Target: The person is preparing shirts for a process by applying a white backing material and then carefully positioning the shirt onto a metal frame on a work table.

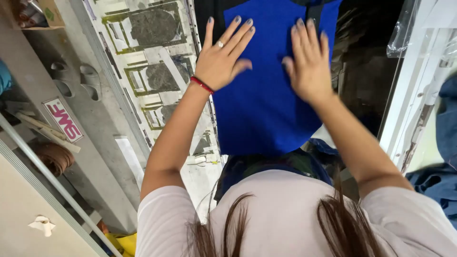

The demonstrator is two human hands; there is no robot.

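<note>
A bright blue fabric piece (259, 104) lies flat on a dark work surface (362, 71) in front of me. My left hand (223, 54) rests palm down on its upper left part, fingers spread, with a ring on one finger and a red band at the wrist. My right hand (308, 59) presses flat on the upper right part of the same fabric, fingers together. Neither hand grips anything. My pale shirt and hair fill the bottom of the view.
A white taped board (152, 62) with green-outlined grey patches runs along the left. A grey machine body (57, 90) with a sticker sits further left. Clear plastic sheet (409, 28) hangs at upper right; dark blue cloth (438, 181) lies at the right.
</note>
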